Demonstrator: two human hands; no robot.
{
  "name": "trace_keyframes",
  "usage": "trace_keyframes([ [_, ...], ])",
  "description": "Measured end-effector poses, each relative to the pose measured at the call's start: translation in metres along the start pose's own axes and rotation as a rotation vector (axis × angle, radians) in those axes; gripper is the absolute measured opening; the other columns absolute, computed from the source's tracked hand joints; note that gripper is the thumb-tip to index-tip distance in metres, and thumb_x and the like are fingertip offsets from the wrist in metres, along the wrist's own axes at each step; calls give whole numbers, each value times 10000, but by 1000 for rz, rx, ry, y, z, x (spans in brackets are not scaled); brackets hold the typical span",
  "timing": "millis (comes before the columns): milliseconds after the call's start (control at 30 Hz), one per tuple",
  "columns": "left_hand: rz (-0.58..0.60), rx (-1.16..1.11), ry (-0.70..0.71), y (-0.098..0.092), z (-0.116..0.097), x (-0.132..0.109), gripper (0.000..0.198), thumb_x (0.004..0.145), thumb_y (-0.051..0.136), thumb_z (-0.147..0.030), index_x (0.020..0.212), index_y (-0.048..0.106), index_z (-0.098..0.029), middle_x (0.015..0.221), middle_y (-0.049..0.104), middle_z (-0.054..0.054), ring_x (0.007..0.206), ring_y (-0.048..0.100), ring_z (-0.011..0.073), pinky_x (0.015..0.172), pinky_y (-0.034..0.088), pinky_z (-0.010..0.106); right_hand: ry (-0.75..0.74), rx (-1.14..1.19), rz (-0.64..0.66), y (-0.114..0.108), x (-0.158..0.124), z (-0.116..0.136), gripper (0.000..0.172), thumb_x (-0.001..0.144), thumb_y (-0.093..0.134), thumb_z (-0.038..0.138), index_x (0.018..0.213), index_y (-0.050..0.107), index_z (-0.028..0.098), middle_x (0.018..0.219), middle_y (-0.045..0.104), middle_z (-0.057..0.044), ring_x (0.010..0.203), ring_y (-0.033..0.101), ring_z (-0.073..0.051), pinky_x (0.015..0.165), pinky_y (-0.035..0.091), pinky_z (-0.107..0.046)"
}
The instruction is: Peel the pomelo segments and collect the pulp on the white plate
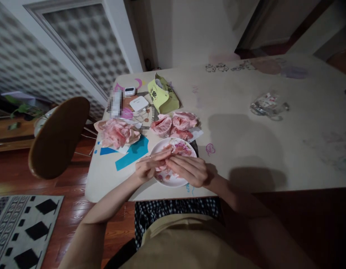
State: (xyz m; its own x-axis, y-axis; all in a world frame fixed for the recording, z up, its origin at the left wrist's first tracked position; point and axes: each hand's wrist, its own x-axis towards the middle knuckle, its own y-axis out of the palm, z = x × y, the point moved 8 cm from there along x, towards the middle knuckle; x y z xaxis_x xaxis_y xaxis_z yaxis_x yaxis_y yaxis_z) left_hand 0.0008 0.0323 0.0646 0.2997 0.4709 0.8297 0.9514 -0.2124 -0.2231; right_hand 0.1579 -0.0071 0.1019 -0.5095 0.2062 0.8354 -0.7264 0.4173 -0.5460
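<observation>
My left hand and my right hand meet over a white plate with a floral pattern. Their fingers are closed together around a small pink pomelo piece, mostly hidden by the fingertips. Pink bits of pomelo flesh lie on the plate below. Just behind the plate sit larger peeled pomelo chunks on some white paper. To the left is a heap of pale pink membrane skins.
Blue paper pieces lie left of the plate. Behind are a yellow-green cap, a white box-like device and a small white gadget. A crumpled clear plastic bag rests at right. A brown chair stands left of the table.
</observation>
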Motion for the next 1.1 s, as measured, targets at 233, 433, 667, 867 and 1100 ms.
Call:
trace_keyframes([
  [233, 22, 39, 15, 2, 8, -6, 194, 1041, 550, -168, 1158, 686, -243, 1412, 702, 66, 1249, 725, 220, 994, 657, 336, 280, 126, -70, 7, 5, -19, 149, 958, 669, 102, 1053, 761, 171, 904, 818, -28, 830, 780, -136, 835, 646, -235],
  [433, -183, 67, -310, -4, 34, -9, 158, 1009, 642, -212, 1161, 681, -199, 1206, 789, 112, 1233, 736, 242, 1014, 624, 352, 555, 215, -121, 13, 0, -43, 150, 957, 672, 118, 996, 785, 208, 896, 828, -14, 768, 787, -131, 758, 647, -221],
  [667, -200, -3, -552, 23, 30, 6, 500, 970, 714, -369, 1413, 541, -213, 1454, 627, 148, 1382, 607, 263, 1184, 486, 439, 458, 60, -245, 6, -2, -37, 307, 956, 673, 94, 1189, 769, 269, 985, 836, 0, 830, 806, -140, 837, 666, -235],
  [867, -152, -10, -520, 30, 39, 26, 390, 1043, 584, -355, 1412, 564, -231, 1460, 637, 125, 1384, 598, 250, 1195, 464, 436, 654, 245, -276, 0, -2, -58, 170, 962, 688, 150, 1070, 806, 209, 984, 836, -45, 850, 813, -162, 811, 672, -253],
  [1100, -14, -125, -461, 35, 51, 33, 534, 1025, 605, -422, 1513, 491, -238, 1523, 591, 154, 1453, 551, 283, 1245, 415, 478, 746, 312, -291, 1, -9, -64, 160, 940, 698, 175, 1030, 822, 219, 967, 835, -53, 825, 812, -177, 794, 681, -280],
])
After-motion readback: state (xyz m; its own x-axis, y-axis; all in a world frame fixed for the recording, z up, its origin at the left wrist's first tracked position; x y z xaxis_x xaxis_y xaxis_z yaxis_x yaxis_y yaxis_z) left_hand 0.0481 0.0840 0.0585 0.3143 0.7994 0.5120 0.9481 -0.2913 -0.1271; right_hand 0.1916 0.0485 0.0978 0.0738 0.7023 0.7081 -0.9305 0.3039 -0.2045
